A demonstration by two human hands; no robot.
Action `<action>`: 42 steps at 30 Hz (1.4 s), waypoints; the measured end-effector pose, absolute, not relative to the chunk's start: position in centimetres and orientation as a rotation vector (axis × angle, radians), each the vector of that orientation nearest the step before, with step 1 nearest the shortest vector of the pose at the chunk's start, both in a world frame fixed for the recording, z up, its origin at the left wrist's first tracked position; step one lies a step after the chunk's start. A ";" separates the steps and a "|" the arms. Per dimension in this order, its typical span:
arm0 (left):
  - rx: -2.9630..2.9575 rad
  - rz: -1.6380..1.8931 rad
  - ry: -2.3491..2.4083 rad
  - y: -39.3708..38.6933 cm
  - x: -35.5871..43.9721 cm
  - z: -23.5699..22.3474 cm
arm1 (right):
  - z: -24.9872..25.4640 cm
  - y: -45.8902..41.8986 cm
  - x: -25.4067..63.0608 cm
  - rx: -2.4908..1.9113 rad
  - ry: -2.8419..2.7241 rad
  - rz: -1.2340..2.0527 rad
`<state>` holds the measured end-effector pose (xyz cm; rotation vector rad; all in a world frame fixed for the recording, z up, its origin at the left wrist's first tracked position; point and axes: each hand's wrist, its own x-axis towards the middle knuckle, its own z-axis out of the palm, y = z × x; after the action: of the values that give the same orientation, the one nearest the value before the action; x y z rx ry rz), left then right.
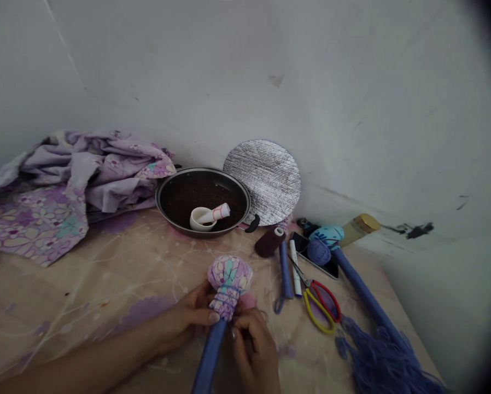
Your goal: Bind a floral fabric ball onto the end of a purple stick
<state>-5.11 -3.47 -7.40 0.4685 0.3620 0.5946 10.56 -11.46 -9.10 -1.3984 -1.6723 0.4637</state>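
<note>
My left hand [198, 314] grips a blue-handled stick with a padded, flowered cloth head [230, 273] at its neck. Blue yarn [227, 298] is wound round the gathered cloth under the head, and the blue handle [209, 355] slants down toward me. Close beside the neck, on the right, my right hand [253, 342] has its fingers curled and pinched together; what they hold, if anything, is hidden. To the right lie scissors [320, 303] with one red and one yellow handle, and a white marker [295, 268].
A dark pan [180, 230] holding a small white cup [200, 220] stands before a silver disc [266, 180]. Flowered cloth [69, 186] is heaped at left. At right are a maroon thread cone [268, 243], a blue-headed stick [364, 293], a phone [332, 270], a jar [360, 227] and tangled blue yarn [380, 361].
</note>
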 end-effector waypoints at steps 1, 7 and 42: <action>0.465 0.596 0.351 -3.5 -5.1 -7.4 | -9.1 -11.5 10.5 -1.397 -1.671 0.472; 0.482 0.596 0.455 -3.4 -5.1 -7.5 | -9.1 -11.5 10.3 -1.376 -1.673 0.478; 0.677 0.615 0.343 -3.3 -5.0 -7.2 | -9.9 -11.6 10.0 -1.355 -1.649 0.465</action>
<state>-5.03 -3.28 -7.16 0.6768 0.3426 0.6152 10.03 -11.62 -9.91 -1.3548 -1.6486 0.4649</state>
